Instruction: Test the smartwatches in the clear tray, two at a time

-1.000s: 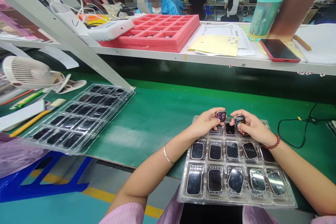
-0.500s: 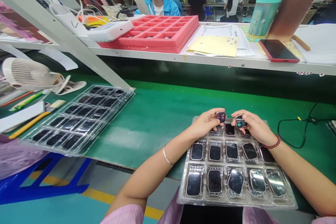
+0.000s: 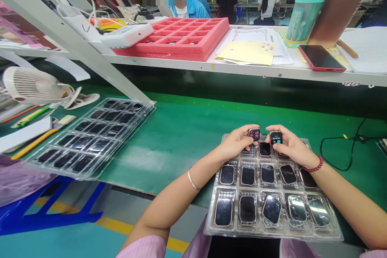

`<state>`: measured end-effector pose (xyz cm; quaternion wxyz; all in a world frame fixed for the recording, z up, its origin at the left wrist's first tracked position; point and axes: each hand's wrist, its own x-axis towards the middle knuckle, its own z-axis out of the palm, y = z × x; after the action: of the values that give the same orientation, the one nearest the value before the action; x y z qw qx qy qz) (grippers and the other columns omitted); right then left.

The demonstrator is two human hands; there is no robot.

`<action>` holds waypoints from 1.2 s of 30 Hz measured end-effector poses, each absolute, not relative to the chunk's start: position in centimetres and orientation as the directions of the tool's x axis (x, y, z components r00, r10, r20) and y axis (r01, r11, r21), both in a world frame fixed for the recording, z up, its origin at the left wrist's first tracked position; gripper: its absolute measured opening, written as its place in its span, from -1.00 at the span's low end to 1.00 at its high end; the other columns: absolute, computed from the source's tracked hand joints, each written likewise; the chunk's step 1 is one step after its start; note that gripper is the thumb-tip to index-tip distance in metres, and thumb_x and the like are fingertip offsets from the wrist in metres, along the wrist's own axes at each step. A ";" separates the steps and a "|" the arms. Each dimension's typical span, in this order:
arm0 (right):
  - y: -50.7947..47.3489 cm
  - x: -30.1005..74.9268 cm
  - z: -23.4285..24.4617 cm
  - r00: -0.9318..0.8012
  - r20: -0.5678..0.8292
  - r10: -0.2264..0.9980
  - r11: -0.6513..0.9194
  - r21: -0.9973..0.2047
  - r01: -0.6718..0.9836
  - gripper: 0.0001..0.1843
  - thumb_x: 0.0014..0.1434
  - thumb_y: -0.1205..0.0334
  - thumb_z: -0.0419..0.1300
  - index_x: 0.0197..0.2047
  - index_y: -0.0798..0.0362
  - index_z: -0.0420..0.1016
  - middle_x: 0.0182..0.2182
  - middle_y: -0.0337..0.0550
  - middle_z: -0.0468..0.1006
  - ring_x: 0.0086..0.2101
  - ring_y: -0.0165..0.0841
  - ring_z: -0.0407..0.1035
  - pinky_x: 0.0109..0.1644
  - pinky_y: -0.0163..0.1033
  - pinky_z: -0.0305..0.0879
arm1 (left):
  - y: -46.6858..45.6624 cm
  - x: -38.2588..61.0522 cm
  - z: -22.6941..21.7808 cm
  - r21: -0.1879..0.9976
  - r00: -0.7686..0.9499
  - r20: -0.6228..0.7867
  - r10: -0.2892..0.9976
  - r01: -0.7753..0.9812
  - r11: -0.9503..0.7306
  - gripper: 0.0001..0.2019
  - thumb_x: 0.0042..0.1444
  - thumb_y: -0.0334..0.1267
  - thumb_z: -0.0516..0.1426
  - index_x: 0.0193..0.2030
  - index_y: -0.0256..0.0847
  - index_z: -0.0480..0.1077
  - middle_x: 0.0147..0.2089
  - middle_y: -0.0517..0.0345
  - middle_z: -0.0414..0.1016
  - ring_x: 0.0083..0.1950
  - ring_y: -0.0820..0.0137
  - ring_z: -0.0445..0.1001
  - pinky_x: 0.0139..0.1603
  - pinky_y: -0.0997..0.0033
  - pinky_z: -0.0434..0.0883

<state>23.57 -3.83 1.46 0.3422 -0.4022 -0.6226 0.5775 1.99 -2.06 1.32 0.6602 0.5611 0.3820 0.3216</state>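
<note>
My left hand (image 3: pixel 236 142) pinches a small watch body (image 3: pixel 254 133) with a lit screen showing a clock face. My right hand (image 3: pixel 290 145) grips a second watch body (image 3: pixel 276 137), its lit screen turned up toward me. Both hands hover over the far row of a clear plastic tray (image 3: pixel 331 231) that rests at the green bench's near edge. The tray's pockets hold several dark-screened watch bodies (image 3: pixel 248 174).
A stack of clear trays (image 3: pixel 87 139) with dark watch bodies lies to the left, next to a white fan (image 3: pixel 33 85). The shelf behind carries a red foam tray (image 3: pixel 181 37), papers (image 3: pixel 254 46) and a red phone (image 3: pixel 322 58). A black cable (image 3: pixel 341 145) runs at right. People work beyond.
The watch body in my right hand has tilted back so its screen faces me squarely. My left hand and its watch body have stayed put.
</note>
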 end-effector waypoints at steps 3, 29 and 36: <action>-3.8 23.7 1.5 -0.435 -0.029 0.900 0.035 -0.990 0.139 -0.63 0.09 0.38 0.11 0.00 0.01 0.27 -0.32 -0.21 0.43 -0.48 -0.46 0.20 -0.48 -0.33 0.11 | -2.0 2.0 1.3 0.986 0.499 -0.153 0.853 0.017 0.167 -0.53 0.08 -0.43 0.05 0.18 -0.24 0.25 0.04 -0.09 0.44 -0.14 0.37 0.50 -0.35 0.48 0.39; -3.9 23.9 1.3 -0.519 -0.045 0.853 -0.026 -0.999 0.044 -0.52 0.08 0.45 0.07 0.07 -0.05 0.23 -0.16 -0.17 0.41 -0.36 -0.41 0.28 -0.41 -0.31 0.27 | -2.2 2.0 1.4 0.986 0.487 -0.153 0.860 0.012 0.169 -0.53 0.07 -0.40 0.07 0.18 -0.23 0.27 -0.04 -0.04 0.46 -0.15 0.36 0.49 -0.34 0.47 0.37; -3.8 23.8 1.2 -0.524 -0.050 0.850 -0.032 -0.999 0.044 -0.52 0.08 0.46 0.07 0.07 -0.06 0.23 -0.16 -0.18 0.40 -0.39 -0.43 0.27 -0.40 -0.31 0.30 | -2.2 1.9 1.3 0.986 0.488 -0.147 0.860 0.004 0.166 -0.53 0.07 -0.39 0.08 0.17 -0.24 0.27 -0.07 -0.03 0.47 -0.15 0.37 0.48 -0.35 0.48 0.37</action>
<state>23.83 -3.85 1.19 0.3255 -0.3636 -0.6147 0.6197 1.94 -2.22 1.32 0.6582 0.5575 0.3874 0.3254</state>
